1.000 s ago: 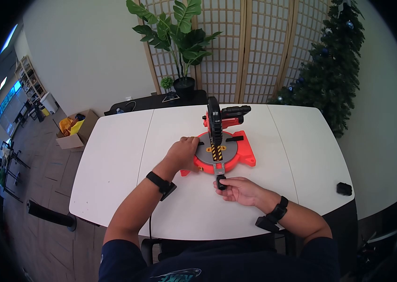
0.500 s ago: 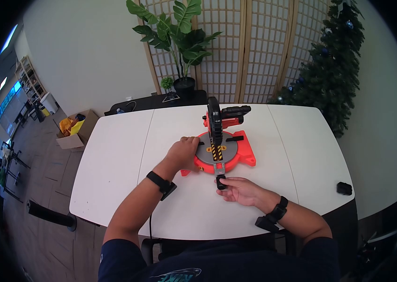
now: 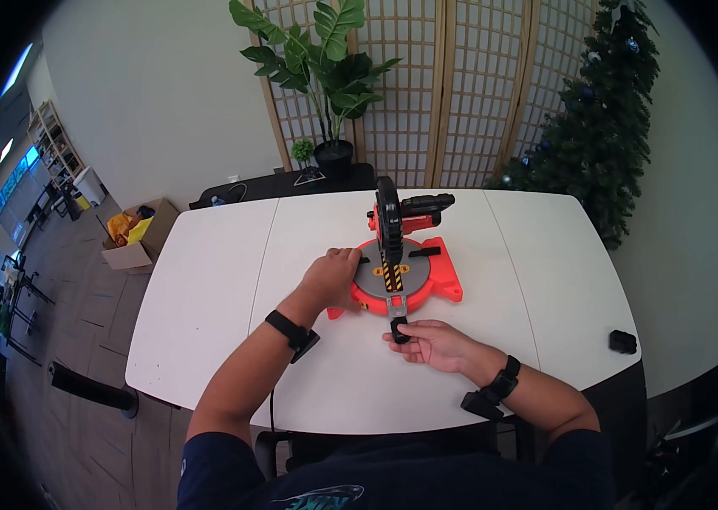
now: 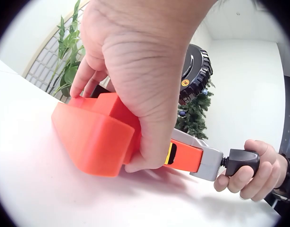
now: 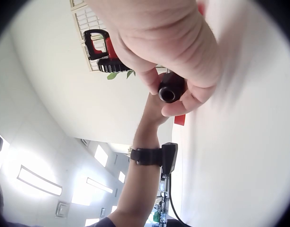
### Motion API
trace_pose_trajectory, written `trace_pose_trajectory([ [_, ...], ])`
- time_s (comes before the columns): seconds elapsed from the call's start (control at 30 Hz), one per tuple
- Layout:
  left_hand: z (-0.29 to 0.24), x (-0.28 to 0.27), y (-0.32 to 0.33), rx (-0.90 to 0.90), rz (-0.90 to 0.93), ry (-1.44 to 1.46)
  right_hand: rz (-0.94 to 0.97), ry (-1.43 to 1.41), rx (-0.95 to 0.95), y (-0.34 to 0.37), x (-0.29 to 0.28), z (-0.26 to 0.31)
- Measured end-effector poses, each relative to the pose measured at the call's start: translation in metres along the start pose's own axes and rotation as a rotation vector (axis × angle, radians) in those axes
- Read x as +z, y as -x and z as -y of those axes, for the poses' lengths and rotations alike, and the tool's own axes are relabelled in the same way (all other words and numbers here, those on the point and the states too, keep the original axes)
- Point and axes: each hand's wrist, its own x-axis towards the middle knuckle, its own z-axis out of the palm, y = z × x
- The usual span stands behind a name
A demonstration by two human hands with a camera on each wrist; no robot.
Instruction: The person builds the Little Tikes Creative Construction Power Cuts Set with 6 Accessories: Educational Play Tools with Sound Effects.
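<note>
A toy miter saw (image 3: 444,274) with an orange base, a grey round turntable (image 3: 415,277) and a black blade guard (image 3: 389,221) stands on the white table. My left hand (image 3: 330,279) grips the left side of its base; in the left wrist view the thumb is low at the front and the fingers reach over the orange block (image 4: 95,135). At the saw's front, my right hand (image 3: 440,344) pinches a black knob (image 4: 241,162) between thumb and fingers. A threaded shaft shows between the knob and the grey arm (image 4: 207,163). The knob's hollow end (image 5: 170,94) faces the right wrist camera.
The white table (image 3: 206,297) carries a small black object (image 3: 622,342) near its right edge. Behind it are a potted plant (image 3: 333,157), a folding screen (image 3: 478,102) and a decorated tree (image 3: 597,127). An open cardboard box (image 3: 142,242) sits on the floor at left.
The right hand's fingers shift about the black knob, drawing in and then extending again to the left. The left hand and the saw's base stay in place.
</note>
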Motion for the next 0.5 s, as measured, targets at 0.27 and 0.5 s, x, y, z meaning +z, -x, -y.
trace_pose_trajectory([
  [0.27, 0.002, 0.004, 0.0, 0.015, -0.028, 0.005, -0.003, -0.005, 0.031, 0.001, -0.008, -0.001],
  [0.5, 0.0, 0.001, 0.001, 0.007, -0.009, -0.002, -0.013, 0.01, 0.021, 0.004, 0.003, 0.001],
])
